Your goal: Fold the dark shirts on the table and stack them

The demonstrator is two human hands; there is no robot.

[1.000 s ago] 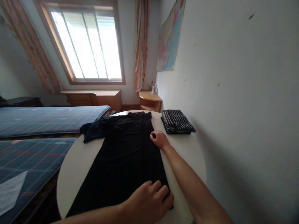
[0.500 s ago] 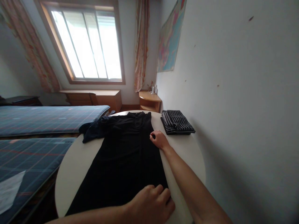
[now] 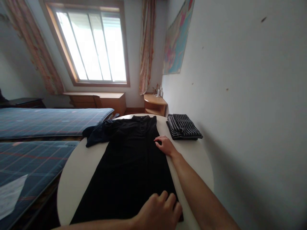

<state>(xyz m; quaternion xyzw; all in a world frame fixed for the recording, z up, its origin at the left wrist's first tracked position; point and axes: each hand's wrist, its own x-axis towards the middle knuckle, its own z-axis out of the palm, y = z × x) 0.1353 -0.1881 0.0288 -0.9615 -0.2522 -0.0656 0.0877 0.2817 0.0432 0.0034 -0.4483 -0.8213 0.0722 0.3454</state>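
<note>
A black garment (image 3: 129, 166) with a collar lies spread along the round white table (image 3: 79, 166), one sleeve out to the left. My right hand (image 3: 165, 145) rests at its right edge, fingers apart in a loose curve with nothing visible between them. Near the bottom of the view, my left hand (image 3: 159, 210) is at the garment's lower right corner, its fingers curled down onto the fabric edge. Beyond my right hand sits a folded black-and-white striped cloth (image 3: 184, 126).
Two plaid mattresses (image 3: 43, 123) lie left of the table, with a paper sheet (image 3: 13, 195) on the nearer one. A wall (image 3: 251, 127) stands close on the right. A desk (image 3: 110, 100) and a corner shelf (image 3: 154, 100) are at the back.
My right hand's fingers have parted from a near-closed ring. My left hand is slightly lower, with the garment's corner now showing beside it. The view has shifted slightly.
</note>
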